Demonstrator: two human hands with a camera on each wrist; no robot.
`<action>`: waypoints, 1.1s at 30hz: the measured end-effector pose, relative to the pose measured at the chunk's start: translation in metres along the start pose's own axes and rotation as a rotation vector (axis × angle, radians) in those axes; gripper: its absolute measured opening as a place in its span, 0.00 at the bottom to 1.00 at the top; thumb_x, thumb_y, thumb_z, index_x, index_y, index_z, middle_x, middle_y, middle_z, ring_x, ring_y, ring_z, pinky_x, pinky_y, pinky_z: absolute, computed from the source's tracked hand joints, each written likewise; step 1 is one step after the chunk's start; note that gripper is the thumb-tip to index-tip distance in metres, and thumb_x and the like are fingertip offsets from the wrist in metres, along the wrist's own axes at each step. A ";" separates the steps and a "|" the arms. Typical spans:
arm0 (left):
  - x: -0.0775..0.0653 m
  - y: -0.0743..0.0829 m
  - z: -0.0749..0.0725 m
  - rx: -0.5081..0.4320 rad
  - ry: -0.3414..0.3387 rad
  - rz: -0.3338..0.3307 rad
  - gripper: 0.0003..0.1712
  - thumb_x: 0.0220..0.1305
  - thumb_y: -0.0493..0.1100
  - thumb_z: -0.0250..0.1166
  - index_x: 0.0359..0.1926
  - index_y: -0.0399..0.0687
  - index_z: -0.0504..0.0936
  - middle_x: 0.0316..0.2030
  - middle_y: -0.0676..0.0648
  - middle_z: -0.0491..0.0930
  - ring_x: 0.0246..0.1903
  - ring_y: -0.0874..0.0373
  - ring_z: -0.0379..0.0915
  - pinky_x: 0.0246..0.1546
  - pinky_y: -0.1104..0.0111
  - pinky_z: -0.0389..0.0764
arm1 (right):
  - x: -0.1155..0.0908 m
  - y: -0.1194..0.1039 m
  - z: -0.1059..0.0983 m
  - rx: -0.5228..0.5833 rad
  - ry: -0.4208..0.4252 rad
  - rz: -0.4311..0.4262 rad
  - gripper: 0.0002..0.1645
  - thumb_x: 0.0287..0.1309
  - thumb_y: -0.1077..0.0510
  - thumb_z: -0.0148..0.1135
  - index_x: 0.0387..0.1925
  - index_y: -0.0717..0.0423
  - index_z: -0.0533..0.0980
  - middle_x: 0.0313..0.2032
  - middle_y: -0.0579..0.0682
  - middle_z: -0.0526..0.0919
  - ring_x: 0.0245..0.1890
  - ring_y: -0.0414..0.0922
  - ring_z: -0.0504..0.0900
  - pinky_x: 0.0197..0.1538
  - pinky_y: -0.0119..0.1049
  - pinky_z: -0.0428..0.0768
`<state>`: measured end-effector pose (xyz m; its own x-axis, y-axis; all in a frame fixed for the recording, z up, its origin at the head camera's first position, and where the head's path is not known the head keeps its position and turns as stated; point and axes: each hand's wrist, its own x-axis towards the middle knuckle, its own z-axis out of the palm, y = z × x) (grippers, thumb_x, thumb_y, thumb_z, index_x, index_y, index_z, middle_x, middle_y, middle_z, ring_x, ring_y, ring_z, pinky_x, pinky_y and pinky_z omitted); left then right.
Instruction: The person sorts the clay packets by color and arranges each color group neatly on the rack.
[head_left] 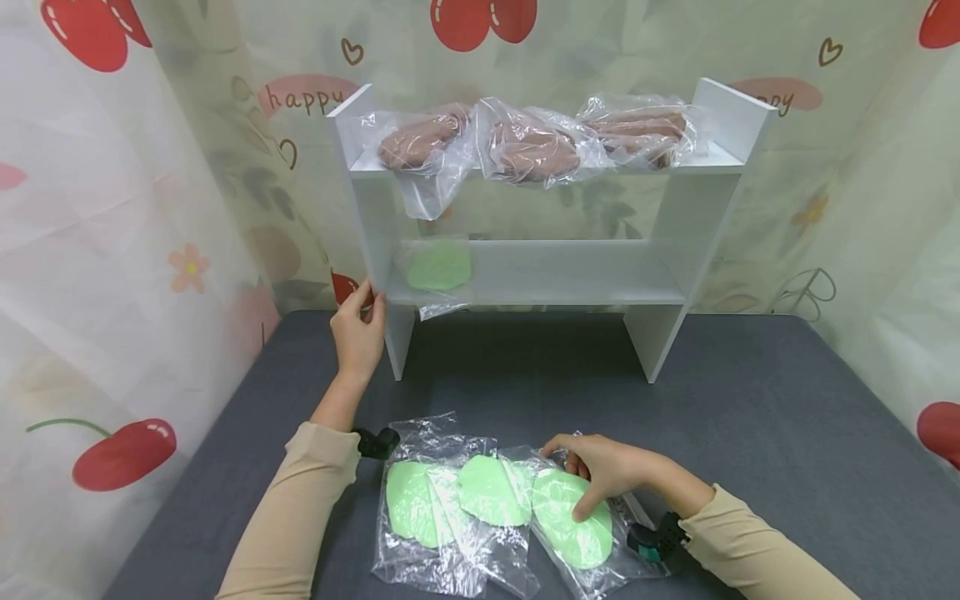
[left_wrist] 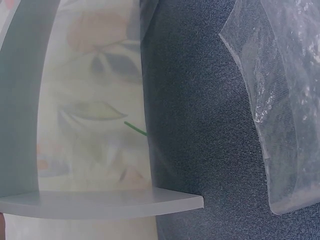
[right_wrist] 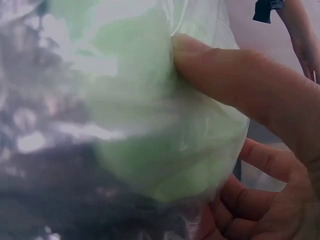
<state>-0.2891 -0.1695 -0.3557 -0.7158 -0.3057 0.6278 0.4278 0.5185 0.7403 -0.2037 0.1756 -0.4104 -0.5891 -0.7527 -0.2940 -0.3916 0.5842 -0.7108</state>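
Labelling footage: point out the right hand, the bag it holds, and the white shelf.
Right hand (head_left: 611,468), head view, back of hand.
Bag (head_left: 574,535), head view, green contents.
White shelf (head_left: 562,279), head view, lower board.

head view looking forward and down, left-wrist near shelf (head_left: 562,271), right-wrist closest, sharing bag (right_wrist: 55,132) with head

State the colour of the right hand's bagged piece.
The piece is light green, clearest in head view.

A grey-white shelf panel (left_wrist: 110,202) crosses the dark surface's (left_wrist: 200,125) edge, with leaf-printed cloth (left_wrist: 95,100) beyond and a clear plastic bag (left_wrist: 285,100) opposite.
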 end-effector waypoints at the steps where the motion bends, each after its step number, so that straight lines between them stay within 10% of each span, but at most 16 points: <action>1: 0.000 -0.001 0.000 0.001 0.000 0.001 0.21 0.65 0.35 0.57 0.58 0.35 0.74 0.49 0.32 0.79 0.46 0.43 0.78 0.44 0.54 0.83 | 0.000 0.000 0.000 0.000 0.001 0.000 0.44 0.42 0.56 0.75 0.61 0.57 0.64 0.26 0.45 0.71 0.22 0.34 0.62 0.27 0.26 0.64; 24: 0.000 -0.002 0.000 -0.008 -0.002 0.000 0.20 0.65 0.36 0.57 0.58 0.37 0.74 0.49 0.32 0.79 0.46 0.44 0.79 0.44 0.56 0.83 | -0.001 0.007 -0.006 0.094 0.222 -0.160 0.45 0.56 0.61 0.63 0.70 0.49 0.51 0.24 0.44 0.65 0.21 0.32 0.61 0.26 0.28 0.68; 28: 0.001 -0.002 -0.001 -0.004 0.003 0.000 0.20 0.65 0.36 0.57 0.58 0.37 0.74 0.48 0.33 0.79 0.46 0.44 0.79 0.44 0.56 0.83 | 0.000 0.007 -0.008 0.089 0.298 -0.192 0.37 0.57 0.59 0.62 0.66 0.52 0.58 0.16 0.40 0.54 0.16 0.31 0.52 0.20 0.27 0.63; 33: 0.000 -0.002 0.000 -0.002 0.010 0.002 0.21 0.64 0.35 0.58 0.58 0.36 0.74 0.48 0.33 0.79 0.45 0.45 0.79 0.43 0.56 0.83 | 0.000 0.005 -0.010 0.110 0.407 -0.213 0.26 0.57 0.60 0.63 0.57 0.55 0.68 0.17 0.43 0.63 0.14 0.29 0.52 0.18 0.23 0.61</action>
<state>-0.2902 -0.1709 -0.3570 -0.7098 -0.3124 0.6314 0.4301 0.5176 0.7397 -0.2131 0.1811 -0.4070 -0.7413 -0.6596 0.1243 -0.4696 0.3774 -0.7981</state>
